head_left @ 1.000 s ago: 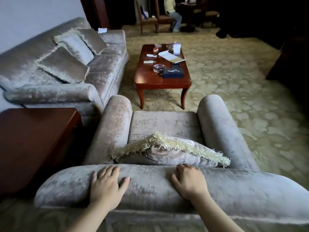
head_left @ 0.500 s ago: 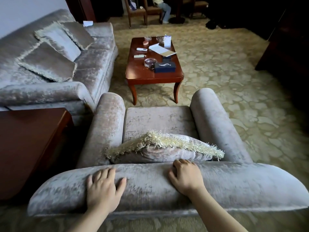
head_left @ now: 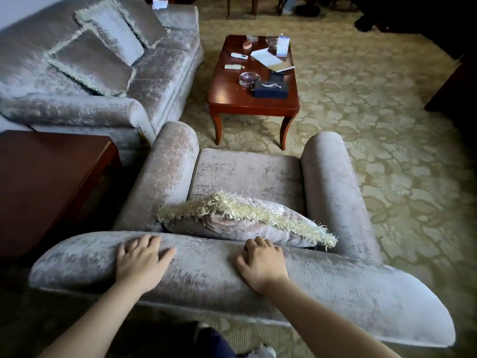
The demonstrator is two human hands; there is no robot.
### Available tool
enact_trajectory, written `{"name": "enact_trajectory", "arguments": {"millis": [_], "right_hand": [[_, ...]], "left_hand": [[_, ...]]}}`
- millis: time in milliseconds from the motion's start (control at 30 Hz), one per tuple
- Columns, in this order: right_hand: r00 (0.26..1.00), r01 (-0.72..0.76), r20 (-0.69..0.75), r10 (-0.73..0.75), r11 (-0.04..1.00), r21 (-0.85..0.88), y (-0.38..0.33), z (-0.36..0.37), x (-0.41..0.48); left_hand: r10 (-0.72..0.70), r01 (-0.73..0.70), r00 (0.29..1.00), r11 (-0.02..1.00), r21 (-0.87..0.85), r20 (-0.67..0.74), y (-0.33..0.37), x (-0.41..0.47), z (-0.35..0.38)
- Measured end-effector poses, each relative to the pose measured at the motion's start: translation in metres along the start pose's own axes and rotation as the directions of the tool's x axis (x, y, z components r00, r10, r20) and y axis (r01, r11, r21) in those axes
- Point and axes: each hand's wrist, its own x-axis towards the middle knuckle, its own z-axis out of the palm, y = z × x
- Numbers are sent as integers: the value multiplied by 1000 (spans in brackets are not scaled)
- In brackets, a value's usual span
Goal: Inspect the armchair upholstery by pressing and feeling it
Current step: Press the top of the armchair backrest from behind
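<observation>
Hands on velvet, both of them, planted on the rolled top of the backrest (head_left: 206, 270) of the grey armchair (head_left: 247, 174), which sits directly ahead of the person who leans over it from behind. That top roll runs side to side across the view, and the rest of the upholstery, seat, fringed cushion (head_left: 247, 218) and both padded arms, lies forward and below the palms. Left hand (head_left: 140, 262) lies flat, fingers spread and relaxed, palm down towards the left end of the roll, gripping nothing. Right hand (head_left: 262, 264) sits near the middle, fingers curled a little over the front edge, fingertips just beside the cushion's lower edge, again clutching nothing, only pressing on fabric. Right hand is the nearer one to that cushion and to the seat beyond, so a reach forward and down looks the natural call from here. Plenty of chair untested, I reckon.
</observation>
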Motion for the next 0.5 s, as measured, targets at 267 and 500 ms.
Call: {"name": "enact_trajectory", "arguments": {"millis": [267,500], "right_hand": [[974,-97,211,86,994,44,26,-13,23],[932,-223,290,217,975,-15,40,-12,36]], "left_hand": [[286,-264,892,958,-112,348,98,38,2],[266,-191,811,962,-195,521,136,64,9]]}}
